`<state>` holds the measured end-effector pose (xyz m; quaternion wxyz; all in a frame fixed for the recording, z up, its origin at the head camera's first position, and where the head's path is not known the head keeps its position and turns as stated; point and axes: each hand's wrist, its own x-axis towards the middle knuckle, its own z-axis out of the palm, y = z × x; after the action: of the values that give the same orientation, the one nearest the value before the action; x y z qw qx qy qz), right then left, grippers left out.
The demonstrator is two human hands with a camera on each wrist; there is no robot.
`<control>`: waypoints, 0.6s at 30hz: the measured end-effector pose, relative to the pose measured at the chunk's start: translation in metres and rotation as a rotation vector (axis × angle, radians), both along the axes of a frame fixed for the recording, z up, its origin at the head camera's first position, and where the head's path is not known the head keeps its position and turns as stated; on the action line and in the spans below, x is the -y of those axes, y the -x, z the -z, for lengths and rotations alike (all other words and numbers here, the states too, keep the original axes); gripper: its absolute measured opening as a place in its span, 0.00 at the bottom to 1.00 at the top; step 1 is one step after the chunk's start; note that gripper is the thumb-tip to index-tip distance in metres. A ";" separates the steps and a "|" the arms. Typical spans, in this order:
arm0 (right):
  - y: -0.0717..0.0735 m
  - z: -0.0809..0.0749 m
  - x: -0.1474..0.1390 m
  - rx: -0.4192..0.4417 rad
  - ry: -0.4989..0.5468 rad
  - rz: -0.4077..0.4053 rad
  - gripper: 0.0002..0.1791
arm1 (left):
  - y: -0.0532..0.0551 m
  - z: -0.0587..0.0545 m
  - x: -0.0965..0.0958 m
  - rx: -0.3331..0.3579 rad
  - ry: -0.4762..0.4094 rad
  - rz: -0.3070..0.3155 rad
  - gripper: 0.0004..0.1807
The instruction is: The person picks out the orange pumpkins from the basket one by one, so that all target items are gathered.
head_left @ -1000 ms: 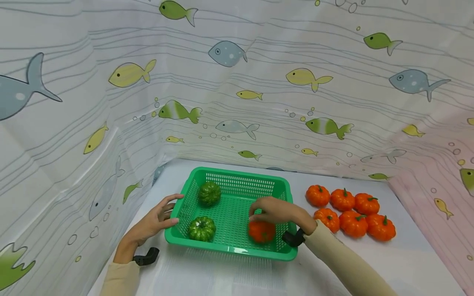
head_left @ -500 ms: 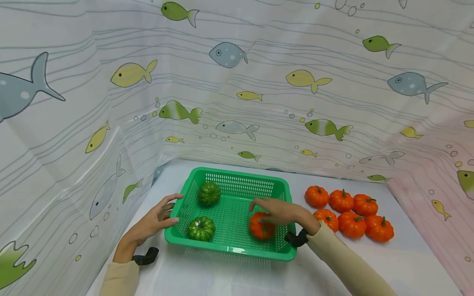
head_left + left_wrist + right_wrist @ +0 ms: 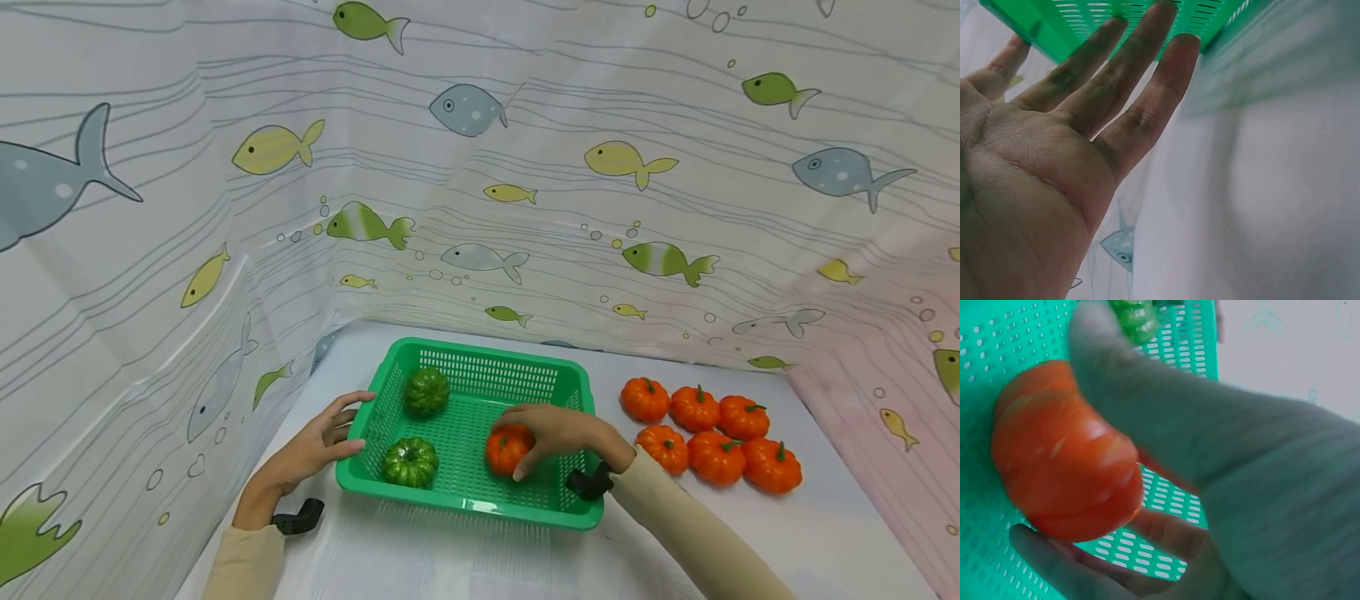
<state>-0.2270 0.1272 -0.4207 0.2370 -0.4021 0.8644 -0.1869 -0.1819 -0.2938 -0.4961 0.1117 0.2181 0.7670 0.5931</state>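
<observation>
A green plastic basket [image 3: 480, 504] with slotted walls stands on the white table. On its left side lie two small green pumpkins, the rear one [image 3: 427, 392] darker and the front one [image 3: 410, 462] striped. My right hand [image 3: 551, 432] reaches over the basket's right wall, thumb and fingers curved round a small orange pumpkin [image 3: 508, 451]. In the right wrist view this orange pumpkin [image 3: 1063, 462] sits between thumb and fingers, close over the slotted floor. My left hand [image 3: 318, 446] has its fingers extended at the basket's left wall, and its palm [image 3: 1022, 181] holds nothing.
To the right of the basket, several orange pumpkins [image 3: 694, 408] with green stems stand in two rows on the table [image 3: 810, 533]. A fish-patterned curtain [image 3: 480, 208] surrounds the table at the back and sides.
My right hand has lowered round the orange pumpkin, which has shifted a little left inside the basket. My left hand stays at the basket's left side.
</observation>
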 end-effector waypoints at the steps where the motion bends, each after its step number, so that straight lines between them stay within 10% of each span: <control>1: 0.000 0.001 0.001 -0.008 0.011 -0.014 0.36 | -0.001 0.000 0.000 -0.001 -0.001 0.002 0.38; 18: -0.005 0.010 0.014 -0.048 0.022 0.050 0.34 | 0.000 0.000 0.000 -0.008 -0.004 0.013 0.38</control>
<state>-0.2223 0.1132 -0.4303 0.2072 -0.3875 0.8774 -0.1926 -0.1816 -0.2940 -0.4963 0.1122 0.2256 0.7648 0.5930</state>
